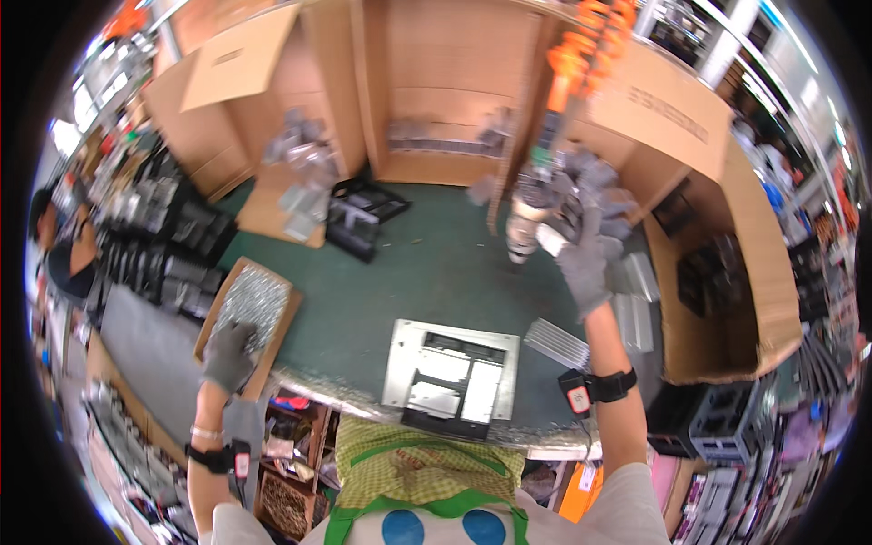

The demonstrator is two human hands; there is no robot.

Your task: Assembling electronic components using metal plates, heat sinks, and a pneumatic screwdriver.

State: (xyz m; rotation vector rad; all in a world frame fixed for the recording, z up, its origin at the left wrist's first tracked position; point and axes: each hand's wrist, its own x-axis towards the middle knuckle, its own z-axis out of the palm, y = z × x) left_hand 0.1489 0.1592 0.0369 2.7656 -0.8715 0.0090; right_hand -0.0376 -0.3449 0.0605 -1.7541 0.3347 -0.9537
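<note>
My left hand point(229, 356), in a grey glove, reaches into a shallow cardboard box point(283, 329) of small shiny metal pieces point(252, 302). Its fingers are bent down among the pieces, and whatever they pinch is hidden. My right hand point(584, 266), also gloved, is beside a hanging power screwdriver point(527, 213). Its fingers look spread, with a white thumb tip close to the tool; blur hides whether they touch. In front of me lies a flat silver metal plate point(397, 365) with a black frame point(465, 356) on it, at the near table edge.
An orange coiled hose point(581, 50) hangs above the screwdriver. Ribbed metal bars point(558, 342) lie near my right forearm. Black plastic parts point(356, 218) sit on the green table point(427, 245). Open cardboard boxes point(445, 54) line the back; another point(727, 318) stands right.
</note>
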